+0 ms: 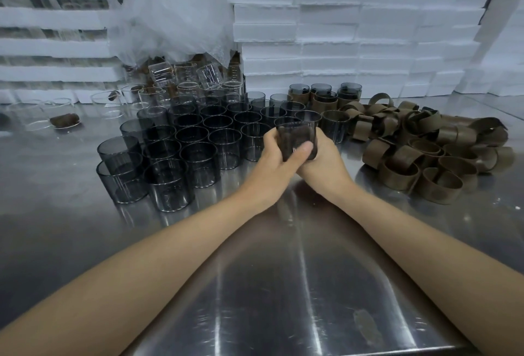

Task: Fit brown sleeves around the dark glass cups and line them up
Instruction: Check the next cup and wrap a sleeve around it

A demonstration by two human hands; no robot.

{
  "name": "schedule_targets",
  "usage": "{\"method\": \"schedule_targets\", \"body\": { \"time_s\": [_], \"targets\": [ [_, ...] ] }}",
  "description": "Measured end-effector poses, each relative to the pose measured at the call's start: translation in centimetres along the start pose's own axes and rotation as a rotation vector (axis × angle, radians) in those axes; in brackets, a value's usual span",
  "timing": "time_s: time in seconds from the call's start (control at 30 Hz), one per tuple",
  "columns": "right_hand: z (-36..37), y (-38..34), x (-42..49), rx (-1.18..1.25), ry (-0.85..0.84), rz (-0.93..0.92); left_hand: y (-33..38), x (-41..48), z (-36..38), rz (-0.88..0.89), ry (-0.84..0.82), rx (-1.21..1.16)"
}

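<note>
Hands meet above the middle of the brushed stainless-steel table (283, 284), both wrapped round one dark smoked-glass cup (295, 130) held upright just off the surface. The left hand (276, 157) curls round its left side with the thumb laid across the near face; the right hand (326, 160) closes round the right side, and the two hands touch below the cup. A brown band-shaped sleeve (293, 143) sits round the cup's lower part, largely covered by the fingers, so how far down it is seated cannot be told. Just to the left and beyond stands a tight cluster of bare dark glass cups (195, 140), upright and rim to rim, reaching almost to the left hand. Farther off, to the right of that cluster, a small group of dark cups already wearing brown sleeves (326, 96) stands together. A loose heap of empty brown sleeves (425, 143) sprawls over the right side of the table, near the right hand. At the far left are clear glass beakers (181, 78), some tipped over, under a crumpled clear plastic bag (175, 9). Stacked white foam blocks (354, 15) wall the far edge.
</note>
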State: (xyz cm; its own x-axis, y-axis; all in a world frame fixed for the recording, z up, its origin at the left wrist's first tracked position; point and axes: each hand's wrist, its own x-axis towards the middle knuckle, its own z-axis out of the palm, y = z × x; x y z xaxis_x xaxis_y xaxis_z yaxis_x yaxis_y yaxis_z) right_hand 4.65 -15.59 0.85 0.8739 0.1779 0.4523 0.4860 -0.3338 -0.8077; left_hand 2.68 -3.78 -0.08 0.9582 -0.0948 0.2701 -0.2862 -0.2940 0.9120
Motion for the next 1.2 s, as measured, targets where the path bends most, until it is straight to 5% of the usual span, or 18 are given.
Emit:
{"method": "schedule_targets", "body": {
  "time_s": [0.27,0.53,0.87,1.2],
  "targets": [
    [-0.8,0.3,0.0,-0.325,-0.001,0.069,-0.7,0.5,-0.1,0.043,-0.014,-0.158],
    [-0.1,0.6,0.5,-0.051,0.015,-0.07,-0.6,1.0,-0.7,0.016,0.147,-0.405],
    [-0.8,0.7,0.6,0.151,-0.202,-0.176,-0.5,1.2,-1.6,-0.117,-0.205,-0.838],
    [-0.9,0.1,0.7,-0.011,-0.083,-0.229,0.2,1.0,-1.0,-0.163,0.063,-0.74]
  ]
}}
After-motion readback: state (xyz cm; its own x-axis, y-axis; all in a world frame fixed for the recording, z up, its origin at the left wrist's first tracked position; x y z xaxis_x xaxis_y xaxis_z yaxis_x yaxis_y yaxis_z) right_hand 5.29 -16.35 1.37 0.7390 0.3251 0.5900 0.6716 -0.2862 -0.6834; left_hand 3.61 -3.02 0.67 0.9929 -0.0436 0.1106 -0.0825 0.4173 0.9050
